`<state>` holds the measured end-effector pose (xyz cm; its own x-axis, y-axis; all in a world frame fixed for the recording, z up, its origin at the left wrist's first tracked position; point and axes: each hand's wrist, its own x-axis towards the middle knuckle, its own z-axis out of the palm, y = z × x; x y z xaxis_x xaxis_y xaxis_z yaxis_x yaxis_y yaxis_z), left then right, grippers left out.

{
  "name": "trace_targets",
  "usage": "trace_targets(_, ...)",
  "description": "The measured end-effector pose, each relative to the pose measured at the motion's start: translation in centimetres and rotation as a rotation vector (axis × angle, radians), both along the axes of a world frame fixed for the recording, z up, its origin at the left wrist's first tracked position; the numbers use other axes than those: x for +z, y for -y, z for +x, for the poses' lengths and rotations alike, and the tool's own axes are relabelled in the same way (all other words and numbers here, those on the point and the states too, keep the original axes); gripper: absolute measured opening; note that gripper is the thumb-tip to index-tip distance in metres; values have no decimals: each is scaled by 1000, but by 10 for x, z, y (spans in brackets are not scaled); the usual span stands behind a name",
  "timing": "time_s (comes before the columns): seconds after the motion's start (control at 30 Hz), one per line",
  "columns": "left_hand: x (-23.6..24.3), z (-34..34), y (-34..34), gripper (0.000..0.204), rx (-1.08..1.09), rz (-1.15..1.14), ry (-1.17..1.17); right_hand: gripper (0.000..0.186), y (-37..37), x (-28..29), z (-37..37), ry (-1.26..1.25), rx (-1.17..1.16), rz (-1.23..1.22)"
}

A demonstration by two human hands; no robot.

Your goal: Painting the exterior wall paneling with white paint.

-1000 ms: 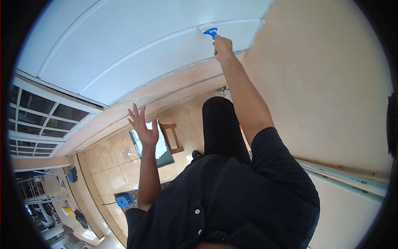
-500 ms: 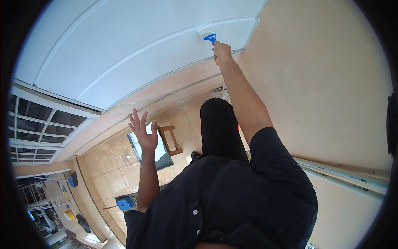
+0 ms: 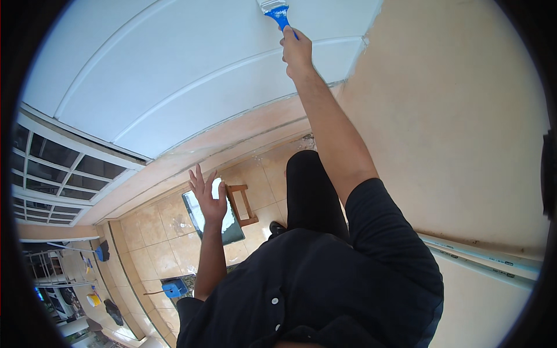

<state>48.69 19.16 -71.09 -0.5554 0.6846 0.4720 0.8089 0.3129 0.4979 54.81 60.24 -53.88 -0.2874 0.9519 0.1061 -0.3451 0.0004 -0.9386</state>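
Note:
A blue-handled paintbrush (image 3: 277, 16) is gripped in my right hand (image 3: 298, 51), its pale bristles up against the white grooved panel (image 3: 191, 64) at the top of the view. White paint marks the base of the brush. My left hand (image 3: 210, 196) holds nothing, fingers spread in the air. Below it in the picture, a dark paint tray (image 3: 234, 232) with white paint in it rests on a wooden stool (image 3: 248, 204).
A beige wall (image 3: 452, 116) rises on the right, with pale pipes (image 3: 481, 261) along its foot. White-framed window panes (image 3: 64, 168) are at the left. A blue object with a stick (image 3: 174, 288) lies on the tiled floor (image 3: 156, 243). A yellow-and-white bucket (image 3: 93, 300) stands further left.
My right hand has moved up and slightly left, carrying the brush past the panel's groove. My left hand stays spread, shifted slightly right and down in view.

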Motion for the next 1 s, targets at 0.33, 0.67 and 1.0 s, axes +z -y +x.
trace_targets(0.33, 9, 0, -2, 30, 19, 86, -23, 20, -5, -56, 9, 224, -10, -478)
trace_targets(0.67, 9, 5, 3, 36, 40, 127, -13, 31, 44, 97, -2, 93, 15, 121)
trace_targets(1.0, -24, -7, 72, 46, 258, 83, 104, 29, 130, -167, -15, 363, 219, -375)
